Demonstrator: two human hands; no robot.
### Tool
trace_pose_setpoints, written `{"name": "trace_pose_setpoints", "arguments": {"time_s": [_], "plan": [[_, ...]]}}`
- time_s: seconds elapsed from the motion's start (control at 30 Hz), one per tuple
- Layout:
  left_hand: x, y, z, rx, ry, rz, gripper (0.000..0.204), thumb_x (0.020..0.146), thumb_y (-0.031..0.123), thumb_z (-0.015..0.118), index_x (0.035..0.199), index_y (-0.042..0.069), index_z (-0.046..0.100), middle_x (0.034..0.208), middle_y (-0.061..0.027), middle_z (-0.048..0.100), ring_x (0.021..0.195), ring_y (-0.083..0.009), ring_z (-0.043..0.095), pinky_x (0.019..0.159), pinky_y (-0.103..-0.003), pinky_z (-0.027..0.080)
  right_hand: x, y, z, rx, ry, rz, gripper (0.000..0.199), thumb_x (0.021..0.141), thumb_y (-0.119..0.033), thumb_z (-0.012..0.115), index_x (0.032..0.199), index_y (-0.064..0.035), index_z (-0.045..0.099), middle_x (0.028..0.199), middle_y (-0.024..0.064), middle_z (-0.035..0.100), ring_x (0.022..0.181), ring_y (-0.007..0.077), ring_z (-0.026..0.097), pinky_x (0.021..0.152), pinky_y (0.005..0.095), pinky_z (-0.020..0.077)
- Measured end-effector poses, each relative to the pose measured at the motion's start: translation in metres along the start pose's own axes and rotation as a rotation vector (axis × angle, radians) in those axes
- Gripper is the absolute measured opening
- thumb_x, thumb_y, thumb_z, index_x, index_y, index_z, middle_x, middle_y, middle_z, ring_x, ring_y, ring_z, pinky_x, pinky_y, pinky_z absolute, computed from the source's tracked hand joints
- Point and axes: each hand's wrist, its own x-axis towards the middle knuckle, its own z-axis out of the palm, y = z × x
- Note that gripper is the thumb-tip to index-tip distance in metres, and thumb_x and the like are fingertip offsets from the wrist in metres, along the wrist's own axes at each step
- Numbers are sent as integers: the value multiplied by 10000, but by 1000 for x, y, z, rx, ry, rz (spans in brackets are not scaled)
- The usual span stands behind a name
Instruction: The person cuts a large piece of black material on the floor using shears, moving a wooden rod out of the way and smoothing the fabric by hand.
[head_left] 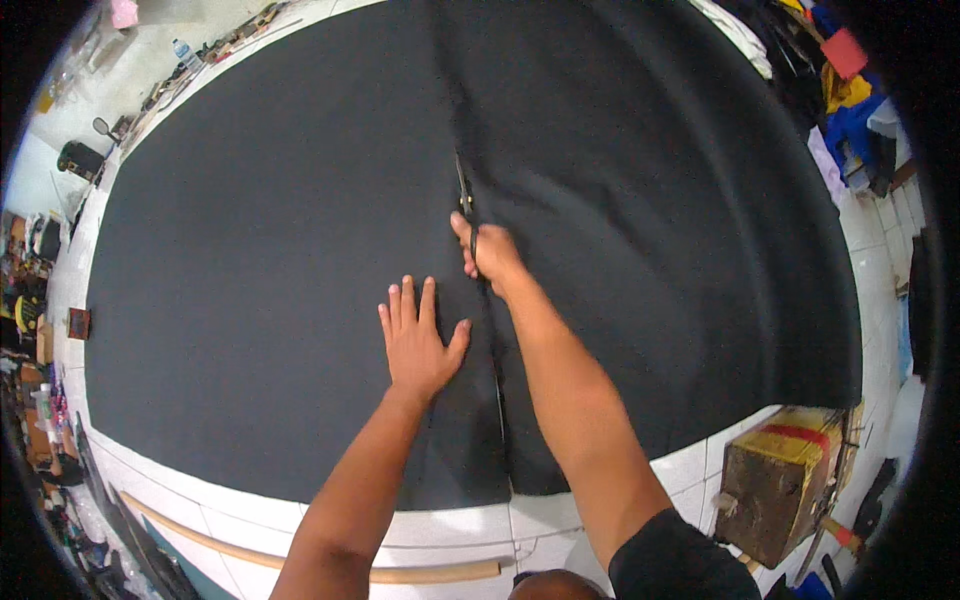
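Note:
A wide sheet of black fabric (270,230) is spread over a white tiled floor. My right hand (490,252) is closed around the handles of a pair of scissors (464,187), whose blades point away from me along the fabric. From the near edge a cut (500,400) runs up through the fabric to the scissors. Left of this cut, my left hand (418,340) lies flat on the fabric with its fingers spread. The scissor handles are partly hidden by my right hand.
A long wooden stick (430,574) lies on the tiles near me. At the near right stands a worn box (775,485). Colourful cloths (850,95) are heaped at the far right. Assorted items crowd the left side, with a small brown box (79,323) beside the fabric.

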Motion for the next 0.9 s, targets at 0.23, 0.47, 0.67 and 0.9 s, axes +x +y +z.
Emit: {"name": "trace_pose_setpoints", "arguments": {"time_s": [0.23, 0.47, 0.67, 0.9], "plan": [[26, -2, 23, 4, -230, -65, 844, 814, 484, 636, 1486, 55, 360, 1573, -236, 235, 1477, -409, 166, 1189, -565, 104, -1, 2, -8, 82, 45, 101, 506, 886, -548, 665, 781, -67, 548, 587, 9, 496, 480, 118, 478, 466, 276, 393], [37, -2, 16, -20, -327, -111, 859, 782, 483, 664, 1470, 54, 382, 1561, -262, 240, 1466, -433, 179, 1180, -582, 108, -1, 2, -3, -38, 119, 103, 507, 881, -519, 692, 679, -92, 508, 541, 9, 508, 471, 135, 528, 480, 297, 418], [32, -11, 31, -30, -353, -89, 876, 774, 542, 634, 1436, 15, 408, 1523, -310, 282, 1426, -506, 224, 1145, -649, 123, 34, -19, -2, -3, 116, 133, 470, 902, -470, 690, 692, -103, 486, 551, -1, 499, 466, 109, 486, 471, 273, 393], [26, -11, 36, 14, -434, -81, 918, 767, 568, 647, 1456, 33, 359, 1537, -314, 225, 1442, -508, 165, 1140, -670, 107, 167, -76, -4, -168, 164, 0, 568, 878, -572, 658, 652, -83, 479, 540, 18, 488, 474, 133, 510, 460, 299, 406]]}}
